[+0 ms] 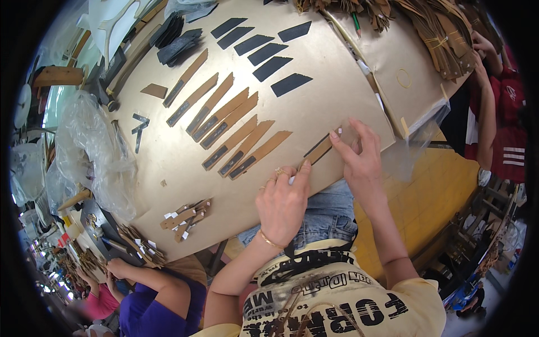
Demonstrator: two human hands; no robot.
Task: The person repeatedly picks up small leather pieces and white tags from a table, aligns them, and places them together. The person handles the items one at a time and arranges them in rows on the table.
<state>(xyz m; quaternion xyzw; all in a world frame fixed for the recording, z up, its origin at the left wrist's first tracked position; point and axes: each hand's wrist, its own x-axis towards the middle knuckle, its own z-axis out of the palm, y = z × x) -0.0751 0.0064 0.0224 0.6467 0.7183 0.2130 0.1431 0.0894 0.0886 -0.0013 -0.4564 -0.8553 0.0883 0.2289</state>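
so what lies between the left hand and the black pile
In the head view, brown strips lie spread on the table between the left hand and the black pile.

Eight slant-tipped brown strips with dark ends (231, 121) can be counted, plus one dark-edged brown strip (318, 151) touched by two hands, one left hand (282, 208) and one right hand (362, 160). Seven loose black pieces (268, 53), two dark stacks (181, 47), one short brown piece (153, 90) and one green pencil (356, 23) are also seen. The heaped tagged strips (188, 217) cannot be counted.
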